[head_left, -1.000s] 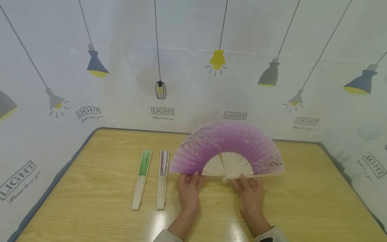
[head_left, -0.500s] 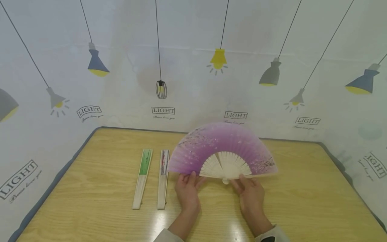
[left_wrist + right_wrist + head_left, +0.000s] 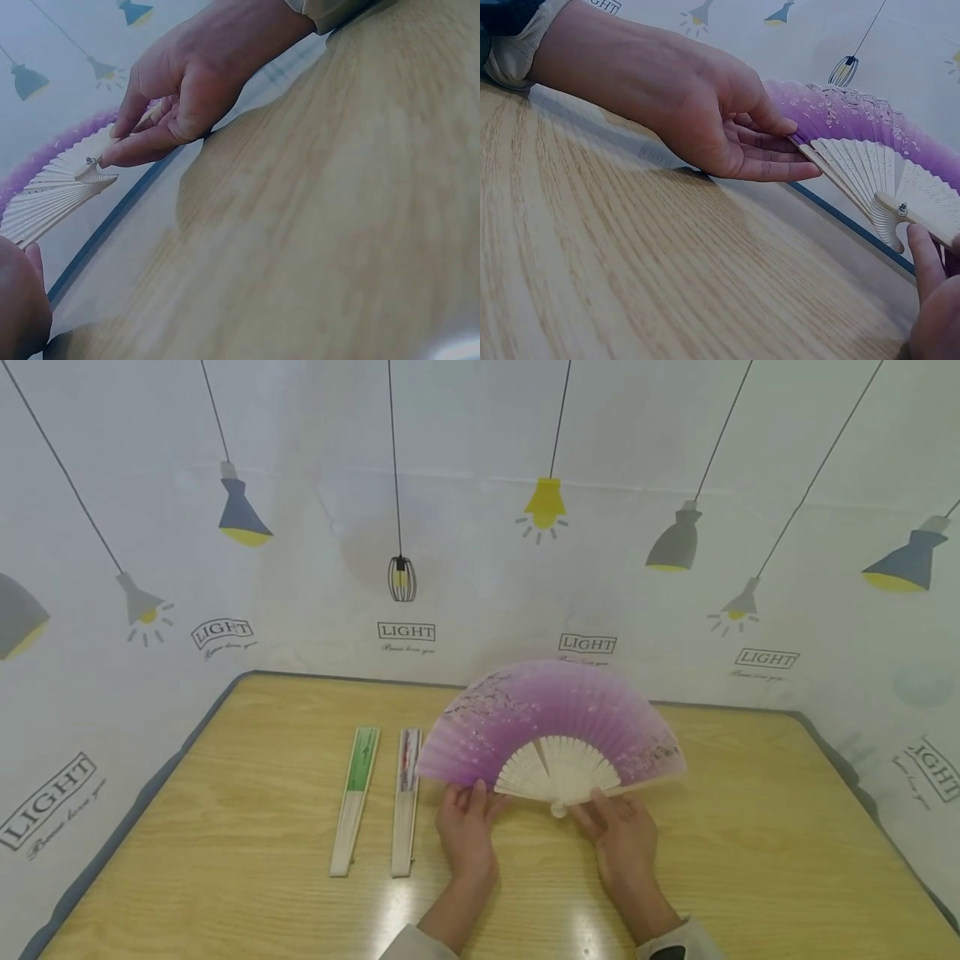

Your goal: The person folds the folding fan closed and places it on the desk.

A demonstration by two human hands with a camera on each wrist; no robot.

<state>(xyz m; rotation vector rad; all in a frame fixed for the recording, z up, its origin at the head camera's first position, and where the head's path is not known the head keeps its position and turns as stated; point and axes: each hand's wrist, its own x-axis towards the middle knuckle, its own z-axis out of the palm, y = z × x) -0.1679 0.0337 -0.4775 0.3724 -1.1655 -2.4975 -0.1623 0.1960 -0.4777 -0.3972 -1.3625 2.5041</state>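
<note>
An unfolded purple folding fan with a blossom print and pale pierced ribs is held up over the table by both hands. My left hand pinches its left guard rib, thumb on the near side. My right hand pinches the right guard rib near the pivot, as the left wrist view also shows. The right wrist view shows the metal pivot pin at the gathered rib ends. To the left, two folded fans lie side by side, one with green cloth and one with a grey-and-red print.
The wooden table has a dark edging along its sides and back. Behind it hangs a pale wall covering printed with lamps and the word LIGHT. Light glares off the table near the forearms.
The purple fan's right end has drawn in slightly to the left and tilts up a little more. Both hands keep their grip; the folded fans have stayed put.
</note>
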